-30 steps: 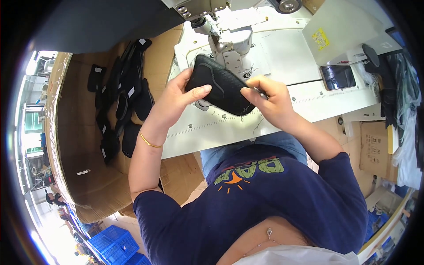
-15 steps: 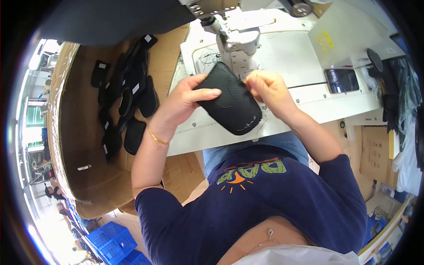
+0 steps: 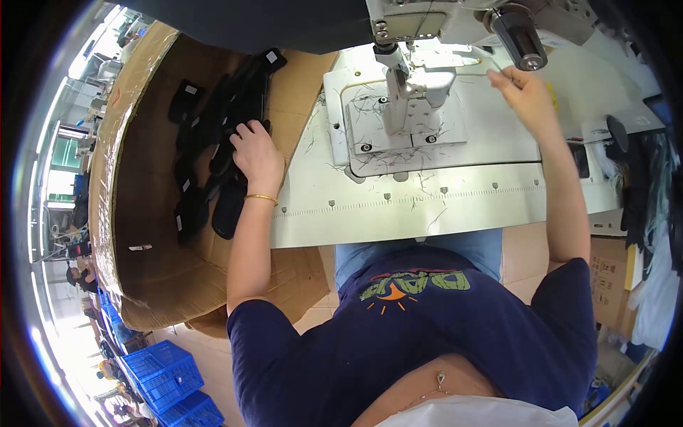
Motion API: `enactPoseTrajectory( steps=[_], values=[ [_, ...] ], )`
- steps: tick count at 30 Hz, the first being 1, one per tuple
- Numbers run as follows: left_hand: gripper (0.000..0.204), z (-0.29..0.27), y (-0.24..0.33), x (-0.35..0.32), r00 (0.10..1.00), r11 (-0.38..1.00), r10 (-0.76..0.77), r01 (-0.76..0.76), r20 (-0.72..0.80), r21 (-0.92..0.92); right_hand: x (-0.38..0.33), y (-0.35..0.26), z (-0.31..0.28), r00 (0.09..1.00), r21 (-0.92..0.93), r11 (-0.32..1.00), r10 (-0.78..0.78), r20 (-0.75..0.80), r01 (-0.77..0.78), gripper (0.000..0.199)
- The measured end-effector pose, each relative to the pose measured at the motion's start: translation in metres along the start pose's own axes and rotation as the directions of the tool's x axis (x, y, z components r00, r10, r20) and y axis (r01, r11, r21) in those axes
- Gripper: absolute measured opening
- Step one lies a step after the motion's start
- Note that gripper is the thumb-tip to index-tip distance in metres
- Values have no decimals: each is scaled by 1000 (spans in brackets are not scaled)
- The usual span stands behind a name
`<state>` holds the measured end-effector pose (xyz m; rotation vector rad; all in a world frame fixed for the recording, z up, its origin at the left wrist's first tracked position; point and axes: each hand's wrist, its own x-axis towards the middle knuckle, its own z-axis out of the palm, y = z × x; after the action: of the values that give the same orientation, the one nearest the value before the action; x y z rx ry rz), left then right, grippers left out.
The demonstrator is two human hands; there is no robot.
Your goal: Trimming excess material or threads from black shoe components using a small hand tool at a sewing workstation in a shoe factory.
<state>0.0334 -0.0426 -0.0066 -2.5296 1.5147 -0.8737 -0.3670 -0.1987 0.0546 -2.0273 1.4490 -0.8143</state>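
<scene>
My left hand reaches over the cardboard box on the left. Its fingers are bent over a dark edge among flat, rounded black padded pieces. It seems to grip one piece, though the hand covers most of it. Several of the pieces lie in a pile and carry small white labels. My right hand is raised at the right of the sewing machine, below a dark cylindrical part. Its thumb and forefinger are drawn together; what lies between them, if anything, is too small to make out.
The cardboard box adjoins the white sewing table, which has a ruler along its front and cut black threads around the machine base. A phone lies beyond my right forearm. Blue crates stand at the lower left.
The black padded piece has left the front of the machine as my left hand moved left to the pile. My right hand has moved up and right, away from the piece. The view has shifted.
</scene>
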Motion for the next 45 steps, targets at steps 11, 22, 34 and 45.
enactPoseTrajectory(
  steps=[11,22,34,45],
  values=[
    [36,-63,27,-32,976,-59,-136,160,167,-985,-90,-38,79,884,453,833,-434,176,319,32],
    [36,-117,70,24,946,-243,308,186,106,-952,-98,-64,76,930,554,790,-360,73,262,21],
    [17,-87,84,100,690,-428,710,580,139,-693,-79,-93,65,977,695,707,-212,32,130,33],
    [51,-99,75,33,478,324,107,-846,-872,-424,-90,-85,69,958,578,777,-287,-28,250,33]
  ],
)
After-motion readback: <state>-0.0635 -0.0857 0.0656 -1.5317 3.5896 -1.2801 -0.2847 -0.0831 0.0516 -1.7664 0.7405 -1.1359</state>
